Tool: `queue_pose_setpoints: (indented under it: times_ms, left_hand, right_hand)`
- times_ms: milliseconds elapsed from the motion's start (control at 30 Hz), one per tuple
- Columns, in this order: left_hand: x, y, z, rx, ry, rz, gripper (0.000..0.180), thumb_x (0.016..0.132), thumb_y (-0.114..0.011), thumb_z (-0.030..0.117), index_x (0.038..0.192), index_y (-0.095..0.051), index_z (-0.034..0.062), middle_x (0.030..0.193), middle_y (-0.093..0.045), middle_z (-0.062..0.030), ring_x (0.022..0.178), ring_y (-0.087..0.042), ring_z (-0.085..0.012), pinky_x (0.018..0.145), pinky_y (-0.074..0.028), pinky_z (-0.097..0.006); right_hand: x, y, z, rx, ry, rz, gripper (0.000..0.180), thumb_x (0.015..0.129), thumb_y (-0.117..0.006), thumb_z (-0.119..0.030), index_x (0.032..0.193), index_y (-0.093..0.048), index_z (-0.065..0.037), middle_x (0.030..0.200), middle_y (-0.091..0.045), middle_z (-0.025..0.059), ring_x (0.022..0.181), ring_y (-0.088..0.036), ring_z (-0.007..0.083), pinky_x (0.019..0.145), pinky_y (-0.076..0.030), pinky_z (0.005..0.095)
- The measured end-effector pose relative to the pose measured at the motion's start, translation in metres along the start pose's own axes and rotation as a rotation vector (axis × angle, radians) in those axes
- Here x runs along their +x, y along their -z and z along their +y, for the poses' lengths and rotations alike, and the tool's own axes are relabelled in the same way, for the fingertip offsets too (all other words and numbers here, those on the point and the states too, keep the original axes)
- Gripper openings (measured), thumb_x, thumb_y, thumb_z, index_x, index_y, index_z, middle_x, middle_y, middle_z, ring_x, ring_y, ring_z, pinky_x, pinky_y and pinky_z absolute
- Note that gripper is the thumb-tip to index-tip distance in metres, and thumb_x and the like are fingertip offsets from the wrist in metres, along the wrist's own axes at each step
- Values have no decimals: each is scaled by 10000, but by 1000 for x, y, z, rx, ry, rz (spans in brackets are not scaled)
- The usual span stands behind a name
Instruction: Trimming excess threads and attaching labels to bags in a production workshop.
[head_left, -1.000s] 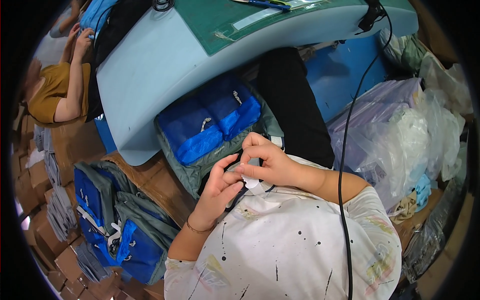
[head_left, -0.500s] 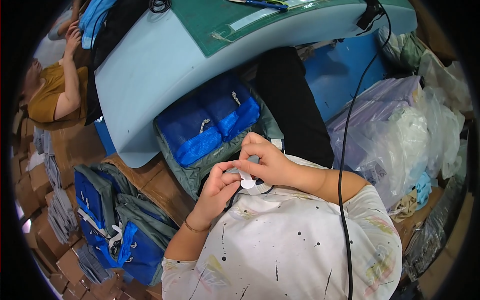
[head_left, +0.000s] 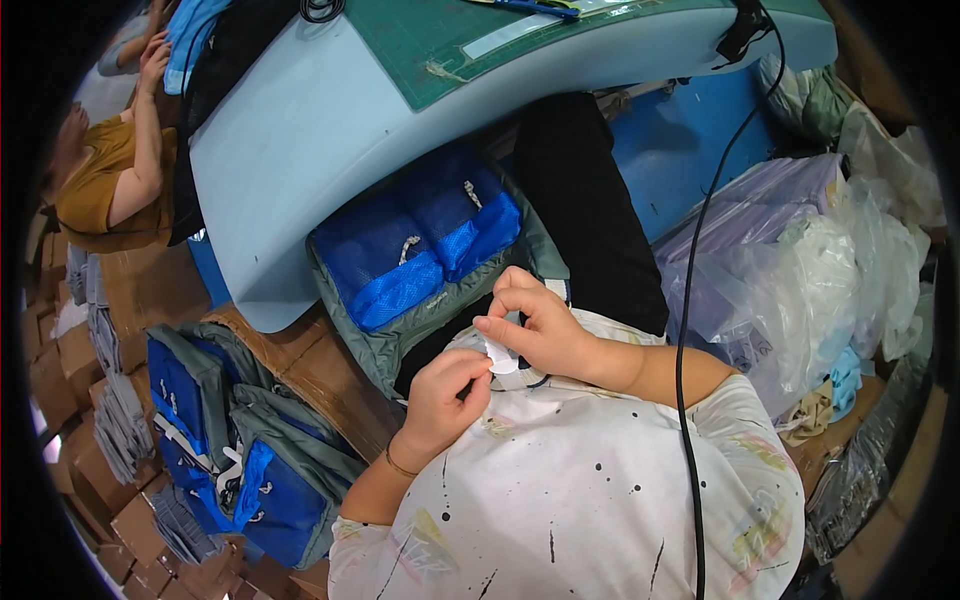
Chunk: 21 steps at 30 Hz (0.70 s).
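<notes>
Close to my body, both hands work on a small white strip with a rounded end; its exact kind is unclear. My left hand is closed, thumb and forefinger pinching its rounded end. Just above, my right hand is also closed, its bent fingers gripping the upper part and partly hiding it. A grey-green bag with blue pockets, bright blue mesh and cord loops lies on my lap beyond the hands, touched by neither.
The light blue table curves ahead, bearing a green cutting mat. More blue and grey bags lie at lower left by cardboard. A black cable hangs across my right side. Plastic-wrapped goods stand right; a person is at far left.
My left hand has shifted slightly right and curled its fingers in, now pinching the strip's rounded end. My right hand has stayed nearly in place, moving slightly right.
</notes>
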<state>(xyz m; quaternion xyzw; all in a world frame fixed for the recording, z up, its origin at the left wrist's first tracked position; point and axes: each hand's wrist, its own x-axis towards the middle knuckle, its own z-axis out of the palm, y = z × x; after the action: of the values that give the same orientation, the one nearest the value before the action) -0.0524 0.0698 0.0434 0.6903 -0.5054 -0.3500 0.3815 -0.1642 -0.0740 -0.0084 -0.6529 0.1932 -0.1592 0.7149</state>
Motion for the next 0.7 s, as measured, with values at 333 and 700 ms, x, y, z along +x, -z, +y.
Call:
queue_pose_setpoints:
  times_ms: [333,700]
  left_hand:
    - [4,2,0,-1094,546,31,451,900,-473,-7,1323,-319,-13,1132,-580,-133,1072,-540,-166,943,-409,-295]
    - [7,-4,-2,-674,342,-224,561,795,-649,-11,1291,-389,-7,1169,-527,-85,1077,-521,-144,922,-430,-301]
  right_hand:
    - [5,3,-3,2,9,-39,184,822,-680,-183,736,-593,-46,810,-435,27,786,-429,147,689,-363,274]
    - [10,1,-22,-366,397,-270,145,779,-691,-194,728,-613,-83,814,-480,43,802,-475,203,761,-353,345]
